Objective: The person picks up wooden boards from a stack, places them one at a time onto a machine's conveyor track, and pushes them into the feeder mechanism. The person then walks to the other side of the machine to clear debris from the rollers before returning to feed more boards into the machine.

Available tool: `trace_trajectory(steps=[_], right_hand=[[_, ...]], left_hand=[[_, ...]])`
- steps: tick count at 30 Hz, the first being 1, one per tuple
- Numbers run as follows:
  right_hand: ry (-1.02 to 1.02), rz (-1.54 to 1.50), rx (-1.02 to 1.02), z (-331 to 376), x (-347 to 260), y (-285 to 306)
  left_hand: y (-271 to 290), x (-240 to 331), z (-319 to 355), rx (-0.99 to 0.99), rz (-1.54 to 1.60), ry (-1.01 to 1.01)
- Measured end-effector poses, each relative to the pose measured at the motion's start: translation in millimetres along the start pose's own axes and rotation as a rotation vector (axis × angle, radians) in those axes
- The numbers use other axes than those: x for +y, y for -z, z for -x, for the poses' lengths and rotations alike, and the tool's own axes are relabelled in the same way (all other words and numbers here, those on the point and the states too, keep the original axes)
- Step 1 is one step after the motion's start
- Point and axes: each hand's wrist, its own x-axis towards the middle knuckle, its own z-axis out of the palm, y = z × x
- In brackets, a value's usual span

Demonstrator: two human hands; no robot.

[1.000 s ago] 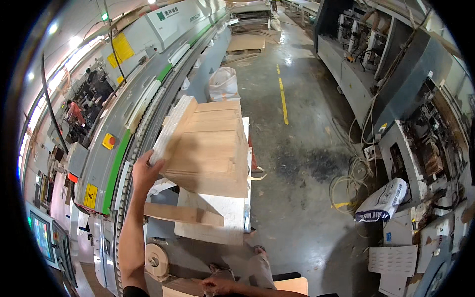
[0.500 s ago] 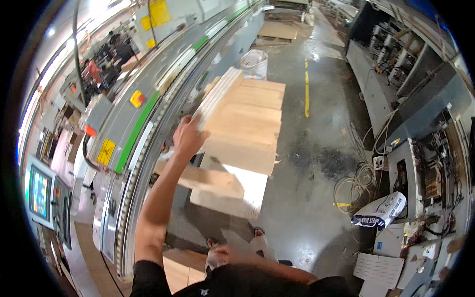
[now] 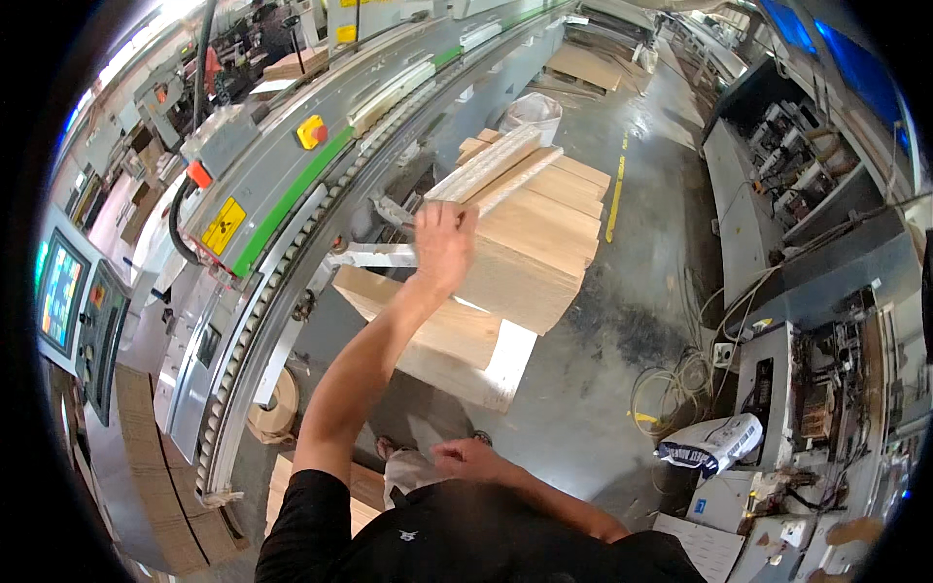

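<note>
My left hand (image 3: 445, 245) reaches forward, its fingers curled over the near end of a wooden board (image 3: 491, 163) with a pale, ridged edge. This board lies slanted on top of a pile of light wooden boards (image 3: 539, 228), with another narrow board (image 3: 523, 181) leaning close beside it. The fingertips are partly hidden against the board's end. In front of my body hangs my right hand (image 3: 471, 461), loosely open with nothing visible in it. Under and nearer than the pile are a thick wooden piece (image 3: 457, 328) and a white sheet (image 3: 513, 358).
Along my left runs a grey machine with a green strip (image 3: 296, 199) and a roller track (image 3: 277, 291). A screen panel (image 3: 63, 291) stands far left. To the right are coiled cables (image 3: 671, 389), a white sack (image 3: 714, 444) and open machinery (image 3: 826, 379). A tape roll (image 3: 275, 408) lies on the floor.
The view has shifted. My left hand has moved right, and the boards it carried in a bundle now lie spread on the pile. My right hand has come slightly away from my body.
</note>
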Motion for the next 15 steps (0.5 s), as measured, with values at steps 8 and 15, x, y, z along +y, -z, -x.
trace_trajectory(steps=[8,15], right_hand=[[0.155,-0.241,0.194,-17,-62,31],[0.443,-0.689,0.446,-86,-154,-3]], left_hand=[[100,-12,42,0.076,0.608,0.553],[286,-107,226,-0.125,1.054,1.350]])
